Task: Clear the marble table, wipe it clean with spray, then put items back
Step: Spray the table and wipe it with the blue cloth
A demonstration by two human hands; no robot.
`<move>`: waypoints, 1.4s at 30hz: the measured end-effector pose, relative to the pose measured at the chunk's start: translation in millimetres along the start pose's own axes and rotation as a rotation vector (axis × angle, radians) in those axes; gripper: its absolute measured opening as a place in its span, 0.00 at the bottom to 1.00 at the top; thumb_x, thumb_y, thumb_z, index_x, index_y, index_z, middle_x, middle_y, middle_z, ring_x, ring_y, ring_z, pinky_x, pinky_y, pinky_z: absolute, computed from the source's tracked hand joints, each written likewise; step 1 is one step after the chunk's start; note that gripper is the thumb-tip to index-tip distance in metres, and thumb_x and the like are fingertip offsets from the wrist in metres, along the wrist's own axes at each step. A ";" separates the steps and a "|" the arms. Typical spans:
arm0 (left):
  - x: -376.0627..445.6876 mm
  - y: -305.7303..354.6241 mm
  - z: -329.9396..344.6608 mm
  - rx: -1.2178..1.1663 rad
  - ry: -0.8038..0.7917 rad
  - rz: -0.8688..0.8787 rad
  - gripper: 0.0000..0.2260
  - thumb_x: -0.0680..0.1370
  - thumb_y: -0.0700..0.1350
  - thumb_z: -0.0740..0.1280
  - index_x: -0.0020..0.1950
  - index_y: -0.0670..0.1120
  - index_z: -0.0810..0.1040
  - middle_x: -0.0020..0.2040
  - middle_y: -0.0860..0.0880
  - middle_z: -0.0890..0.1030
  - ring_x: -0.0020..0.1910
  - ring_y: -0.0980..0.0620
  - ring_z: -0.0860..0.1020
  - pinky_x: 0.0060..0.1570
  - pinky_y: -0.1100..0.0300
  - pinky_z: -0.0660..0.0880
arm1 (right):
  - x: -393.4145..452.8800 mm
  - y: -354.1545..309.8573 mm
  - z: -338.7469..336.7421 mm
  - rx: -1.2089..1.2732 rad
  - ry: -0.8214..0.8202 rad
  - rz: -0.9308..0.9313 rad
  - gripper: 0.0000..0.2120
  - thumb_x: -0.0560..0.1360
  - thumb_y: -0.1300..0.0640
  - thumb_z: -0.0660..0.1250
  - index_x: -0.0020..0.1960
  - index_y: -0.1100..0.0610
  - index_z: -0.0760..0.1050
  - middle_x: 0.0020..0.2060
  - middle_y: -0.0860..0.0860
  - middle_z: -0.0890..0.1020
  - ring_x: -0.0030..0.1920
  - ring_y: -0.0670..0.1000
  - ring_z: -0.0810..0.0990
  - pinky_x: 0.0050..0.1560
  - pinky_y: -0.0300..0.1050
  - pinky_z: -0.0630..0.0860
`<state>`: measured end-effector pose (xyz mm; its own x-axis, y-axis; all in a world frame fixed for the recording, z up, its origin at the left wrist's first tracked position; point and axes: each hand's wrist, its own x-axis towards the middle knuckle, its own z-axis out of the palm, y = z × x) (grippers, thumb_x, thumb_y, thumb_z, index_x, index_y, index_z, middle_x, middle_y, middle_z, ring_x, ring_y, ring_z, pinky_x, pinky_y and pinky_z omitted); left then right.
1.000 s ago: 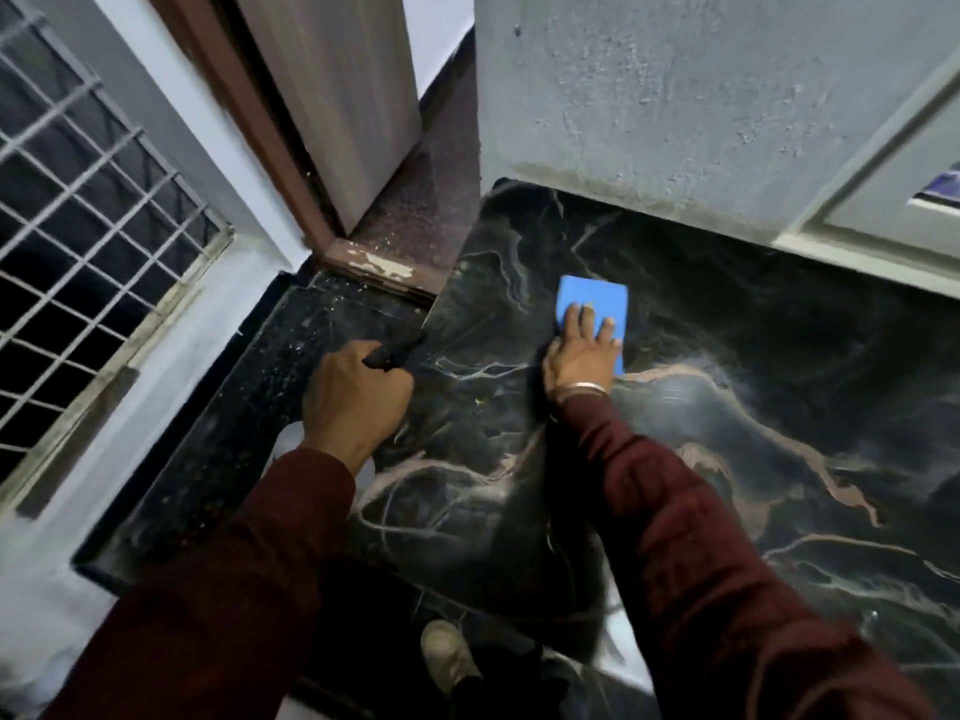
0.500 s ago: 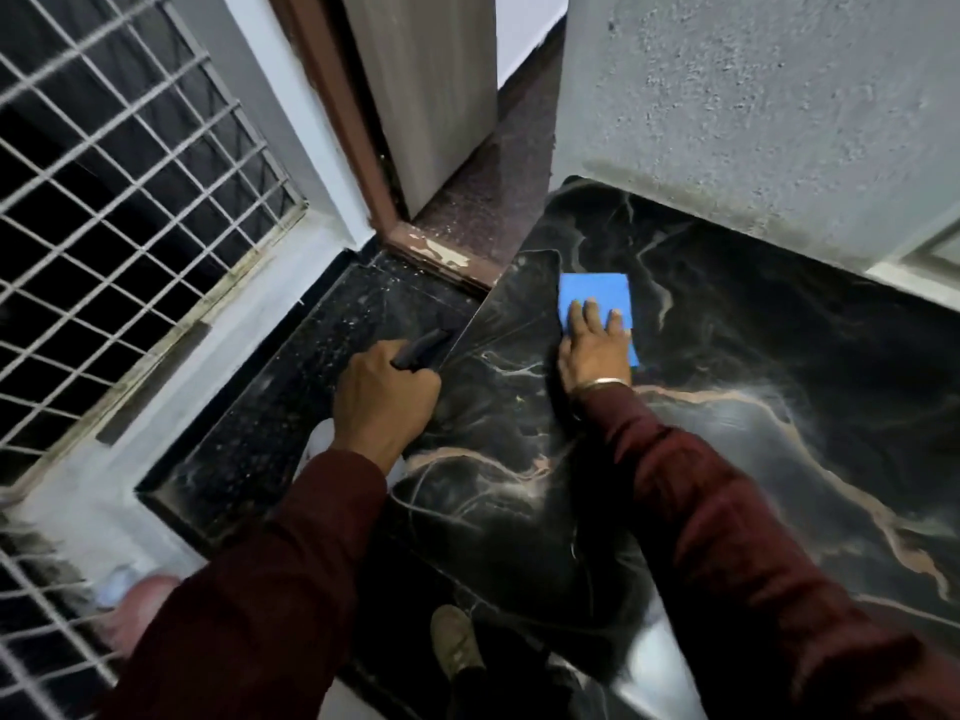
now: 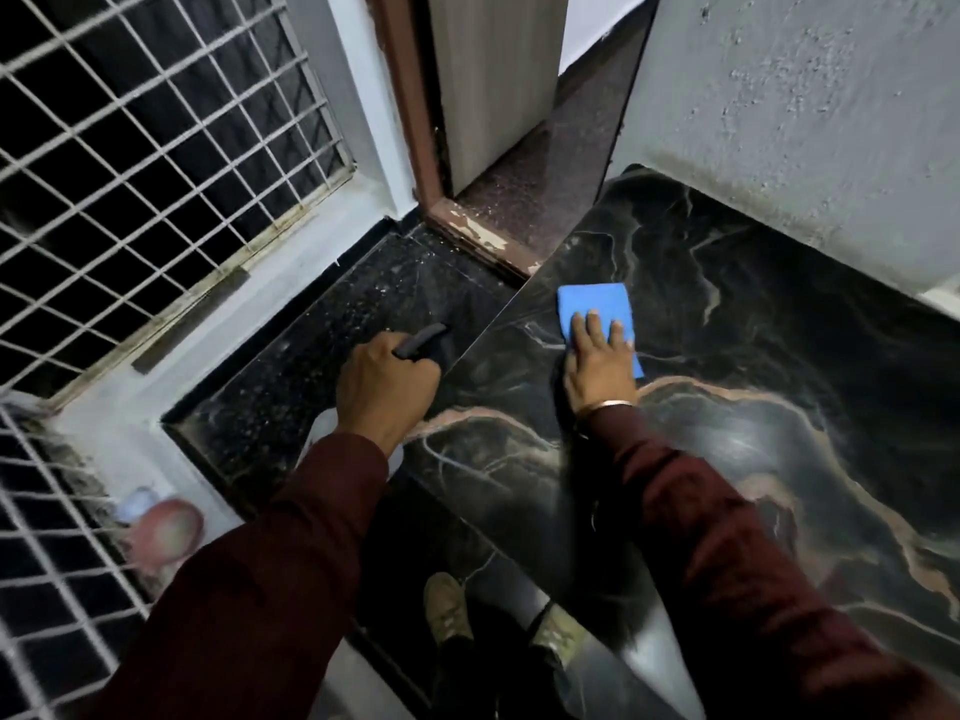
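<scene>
- Head view looks down on a dark marble bench (image 3: 779,387) with pale tan veins, set against a rough grey wall (image 3: 805,122).
- Right hand (image 3: 600,366) lies flat, fingers spread and released, pressing a folded blue cloth (image 3: 592,304) onto the bench near its far left corner; it grips nothing.
- Cloth sits just beside the bench's left edge and a little short of the wall, with its far part clear of the fingers.
- Left hand (image 3: 387,389) is clenched around a spray bottle (image 3: 421,341); only the dark trigger head shows above the knuckles and a bit of pale body below the wrist, so what the bottle holds cannot be told.
- That hand and bottle hang just left of the bench's edge, over a lower black speckled ledge (image 3: 291,387) dusted with pale specks.
- Ledge runs along a window with a white metal grille (image 3: 156,163), and ends at a chipped brown door frame (image 3: 467,231).
- Between the door frame and the wall a narrow dark strip of floor leads away.
- Bench top to the right of the cloth is open surface, glossy and reflecting light.
- Both arms wear dark red sleeves (image 3: 727,537); a thin bangle (image 3: 610,405) circles the right wrist.
- Below, at the bench's near edge, two shoes (image 3: 447,610) stand on the floor.
- A blurred pinkish object (image 3: 163,532) sits at lower left by the grille; what it is cannot be told.
</scene>
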<state>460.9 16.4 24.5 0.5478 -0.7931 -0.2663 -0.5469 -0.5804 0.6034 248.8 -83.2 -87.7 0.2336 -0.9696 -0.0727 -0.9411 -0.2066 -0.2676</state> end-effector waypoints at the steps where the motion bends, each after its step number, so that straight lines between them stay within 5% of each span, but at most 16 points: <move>1: -1.9 -3.9 -1.8 0.000 0.003 -0.011 0.04 0.74 0.46 0.66 0.45 0.47 0.80 0.41 0.45 0.79 0.43 0.40 0.77 0.44 0.52 0.73 | -8.4 -23.6 9.2 0.014 -0.029 -0.038 0.33 0.71 0.50 0.44 0.73 0.60 0.64 0.71 0.60 0.66 0.70 0.69 0.62 0.69 0.63 0.59; 5: -7.1 -15.4 -6.0 0.022 0.037 -0.003 0.07 0.71 0.44 0.66 0.43 0.43 0.81 0.43 0.39 0.83 0.45 0.35 0.79 0.44 0.51 0.76 | -94.0 -97.9 51.0 -0.126 -0.243 -0.587 0.30 0.74 0.52 0.44 0.75 0.57 0.59 0.74 0.56 0.63 0.74 0.64 0.58 0.72 0.62 0.56; 7: -8.8 -22.2 -9.7 0.005 0.027 -0.025 0.05 0.72 0.43 0.66 0.43 0.45 0.81 0.43 0.40 0.83 0.46 0.36 0.79 0.44 0.53 0.75 | -131.0 -83.9 54.0 -0.016 -0.269 -0.729 0.25 0.76 0.52 0.52 0.72 0.54 0.66 0.71 0.53 0.70 0.71 0.61 0.66 0.69 0.59 0.65; 9: -11.2 -29.7 -16.8 -0.039 -0.005 -0.065 0.06 0.73 0.42 0.66 0.46 0.47 0.82 0.42 0.44 0.81 0.46 0.39 0.78 0.46 0.53 0.74 | -137.4 -48.4 38.7 -0.017 -0.256 -0.791 0.24 0.76 0.54 0.57 0.72 0.51 0.66 0.71 0.50 0.69 0.71 0.57 0.66 0.70 0.55 0.62; 12: -12.7 -44.2 -28.3 -0.067 -0.033 -0.080 0.07 0.73 0.41 0.64 0.37 0.49 0.77 0.37 0.48 0.77 0.42 0.40 0.77 0.42 0.56 0.69 | -91.8 -1.8 19.2 -0.075 -0.115 -0.519 0.26 0.75 0.53 0.52 0.73 0.54 0.65 0.71 0.55 0.69 0.69 0.64 0.68 0.66 0.62 0.64; 15: -13.3 -58.9 -37.9 -0.044 -0.029 -0.092 0.06 0.73 0.42 0.64 0.37 0.50 0.76 0.38 0.47 0.77 0.43 0.40 0.77 0.41 0.55 0.69 | -57.2 -39.8 19.7 -0.040 -0.084 -0.163 0.32 0.73 0.50 0.43 0.73 0.59 0.63 0.71 0.60 0.67 0.70 0.68 0.64 0.69 0.63 0.60; 20: -13.5 -71.9 -43.2 -0.037 -0.003 -0.094 0.10 0.74 0.43 0.64 0.50 0.45 0.83 0.48 0.41 0.83 0.50 0.36 0.79 0.48 0.51 0.76 | -123.4 -125.8 59.0 0.002 -0.155 -0.564 0.27 0.73 0.58 0.54 0.72 0.59 0.67 0.69 0.58 0.71 0.69 0.65 0.67 0.68 0.62 0.63; 24: -13.5 -74.0 -44.8 -0.045 -0.012 -0.091 0.07 0.72 0.43 0.64 0.43 0.46 0.81 0.43 0.43 0.82 0.46 0.37 0.78 0.45 0.54 0.72 | -160.5 -66.8 46.5 0.013 -0.269 -0.769 0.27 0.76 0.57 0.56 0.74 0.51 0.62 0.74 0.50 0.64 0.75 0.57 0.59 0.74 0.54 0.54; 26: -14.8 -73.0 -48.1 -0.044 -0.023 -0.075 0.05 0.72 0.43 0.63 0.40 0.47 0.79 0.40 0.44 0.80 0.43 0.38 0.76 0.44 0.53 0.72 | -147.6 -30.6 32.3 0.021 -0.263 -0.662 0.25 0.77 0.54 0.53 0.75 0.51 0.62 0.74 0.50 0.64 0.75 0.56 0.60 0.74 0.53 0.54; 31: -16.1 -69.8 -49.4 -0.035 -0.028 -0.020 0.04 0.71 0.45 0.63 0.37 0.49 0.77 0.39 0.45 0.79 0.42 0.39 0.76 0.43 0.52 0.72 | -94.1 6.0 2.5 0.076 -0.040 0.010 0.32 0.72 0.50 0.46 0.71 0.60 0.67 0.70 0.62 0.69 0.69 0.68 0.65 0.69 0.62 0.61; 34: -20.9 -59.0 -42.4 -0.033 -0.051 0.021 0.04 0.70 0.45 0.64 0.37 0.48 0.78 0.39 0.44 0.80 0.42 0.38 0.77 0.41 0.52 0.72 | -117.8 -39.9 23.7 0.056 0.012 -0.120 0.28 0.72 0.56 0.50 0.68 0.65 0.70 0.66 0.64 0.72 0.65 0.70 0.70 0.65 0.67 0.66; 38: -32.1 -43.8 -29.9 -0.010 -0.103 0.099 0.05 0.72 0.42 0.67 0.44 0.45 0.83 0.42 0.42 0.83 0.44 0.37 0.78 0.41 0.52 0.73 | -170.7 -34.1 31.9 0.050 -0.166 -0.468 0.28 0.73 0.59 0.57 0.73 0.54 0.64 0.72 0.54 0.68 0.72 0.59 0.63 0.72 0.56 0.59; 42: -49.9 -29.1 -8.8 0.076 -0.192 0.158 0.07 0.72 0.46 0.68 0.37 0.45 0.80 0.36 0.44 0.80 0.41 0.37 0.77 0.37 0.53 0.71 | -158.1 76.6 3.3 0.089 -0.015 0.009 0.29 0.72 0.54 0.51 0.70 0.63 0.69 0.68 0.61 0.71 0.69 0.66 0.68 0.72 0.52 0.58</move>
<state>455.0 74.5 26.8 0.3259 -0.8912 -0.3154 -0.6657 -0.4532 0.5928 140.5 54.6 -99.9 0.2293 -0.9692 -0.0896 -0.9180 -0.1848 -0.3508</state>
